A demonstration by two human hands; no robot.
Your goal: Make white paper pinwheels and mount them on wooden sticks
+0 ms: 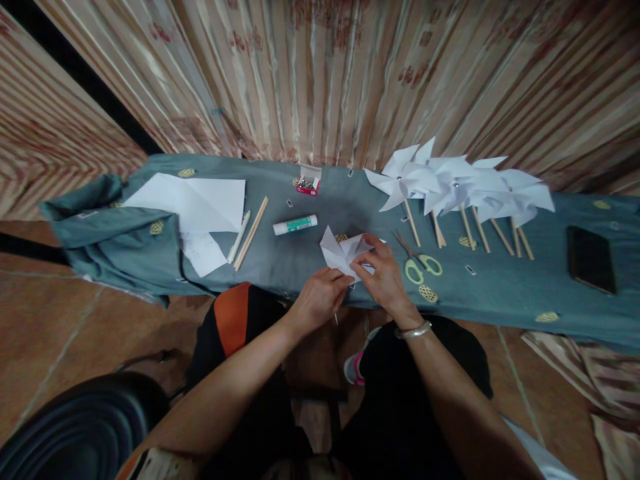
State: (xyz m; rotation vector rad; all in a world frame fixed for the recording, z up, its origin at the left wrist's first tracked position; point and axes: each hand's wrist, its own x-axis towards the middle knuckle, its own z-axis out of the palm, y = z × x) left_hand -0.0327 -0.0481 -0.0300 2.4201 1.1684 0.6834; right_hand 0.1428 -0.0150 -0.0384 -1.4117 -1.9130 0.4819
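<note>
- Two hands are seen at the near edge of the surface (310,267), which is covered with a grey-blue cloth.
- A folded paper (341,251), white and partly opened into pointed flaps, is held between them, close to the near edge and about midway along the surface.
- The left hand (320,297) is closed on the near corner of the folded paper, with the fingers curled under.
- The right hand (385,273) is laid over the right side of the folded paper, and a flap is pinched by its fingers; a bracelet (414,330) is worn on that wrist.
- Scissors (423,263) with pale green handles are laid just beside the right hand.
- A glue stick (295,225) is laid on its side behind the left hand, and a small red box (309,181) is set open further back.
- Several finished pinwheels (460,183) on wooden sticks are lined up at the back right, overlapping one another.
- A dark phone (590,259) is placed flat at the far right.
- Loose sheets of paper (195,203) are spread at the left, with two thin sticks (251,232) and a white pen (239,237) beside them.
</note>
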